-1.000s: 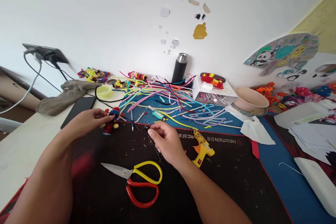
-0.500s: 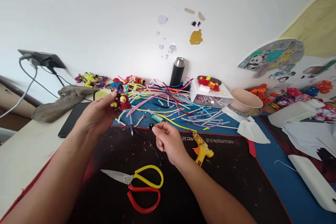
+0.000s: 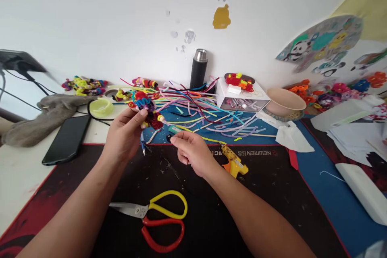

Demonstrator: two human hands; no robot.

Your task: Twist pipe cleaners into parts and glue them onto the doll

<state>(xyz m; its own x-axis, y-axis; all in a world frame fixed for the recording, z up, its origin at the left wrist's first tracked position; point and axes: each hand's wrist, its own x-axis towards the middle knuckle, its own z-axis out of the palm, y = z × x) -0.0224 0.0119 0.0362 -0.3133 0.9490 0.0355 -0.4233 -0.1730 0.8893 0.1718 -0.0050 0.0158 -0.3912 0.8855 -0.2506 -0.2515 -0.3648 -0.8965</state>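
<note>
My left hand [image 3: 123,135] is closed on a small colourful pipe-cleaner figure [image 3: 148,109], red, blue and yellow, held up above the mat's far edge. My right hand [image 3: 192,151] pinches the rolled end of a black pipe cleaner [image 3: 168,138], just right of the figure and close to it. The black strand trails down over the black desk mat [image 3: 266,193]. Scissors [image 3: 157,215] with yellow and red handles lie on the mat below both hands. A yellow glue gun [image 3: 234,163] rests right of my right hand.
Several loose coloured pipe cleaners [image 3: 199,115] cover the blue mat behind. A black flask [image 3: 198,74], a white box [image 3: 242,98], a beige bowl [image 3: 286,102] and tissue [image 3: 293,141] stand at the back right. A phone [image 3: 66,139] and grey cloth [image 3: 45,115] lie left.
My left hand lifted the figure off the mat and brought it rightward toward my right hand. My right hand kept its pinch on the black pipe cleaner. The view shifted slightly.
</note>
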